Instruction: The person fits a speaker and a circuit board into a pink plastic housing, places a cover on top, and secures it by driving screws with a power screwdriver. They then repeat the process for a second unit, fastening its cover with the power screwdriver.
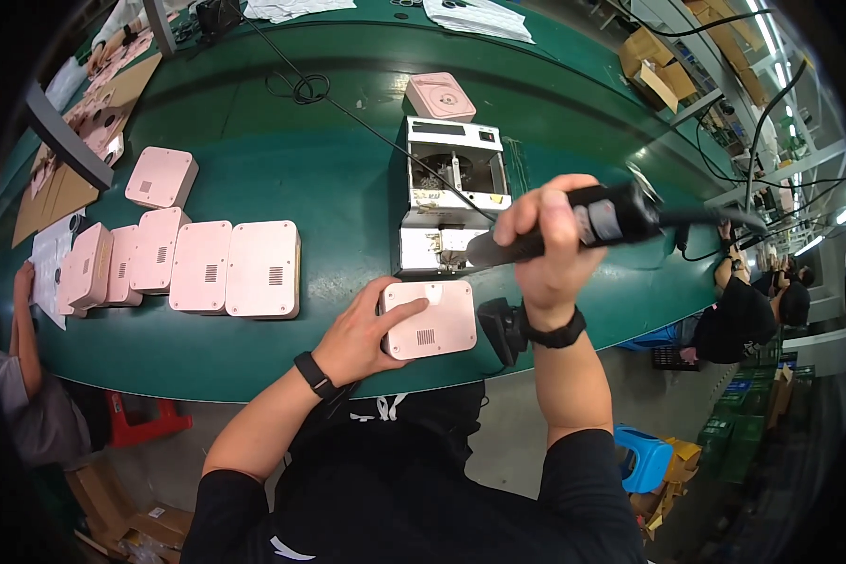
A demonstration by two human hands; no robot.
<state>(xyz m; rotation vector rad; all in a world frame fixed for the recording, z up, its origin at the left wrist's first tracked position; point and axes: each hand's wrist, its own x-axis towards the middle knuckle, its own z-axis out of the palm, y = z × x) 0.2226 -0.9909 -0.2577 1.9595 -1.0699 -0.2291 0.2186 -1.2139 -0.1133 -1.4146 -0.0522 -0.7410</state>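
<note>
My right hand (556, 235) is wrapped round a black electric screwdriver (611, 214), held slanting with its nose at the front of a white and black screw feeder (451, 174). The driver's tip is hard to make out against the feeder. With my left hand (359, 324) I grip a pink square box (432, 324) at its left side, index finger stretched over its top. The box lies on the green table near the front edge, grille and corner holes facing up. Beside it, near my right wrist, a black device (504, 329) stands on the table.
Several pink boxes (265, 268) stand in a row on the left, one more (162, 177) behind them. Another pink housing (441, 97) sits behind the feeder. A black cable (348, 113) crosses the green table (244, 122). Other people work at far left and far right.
</note>
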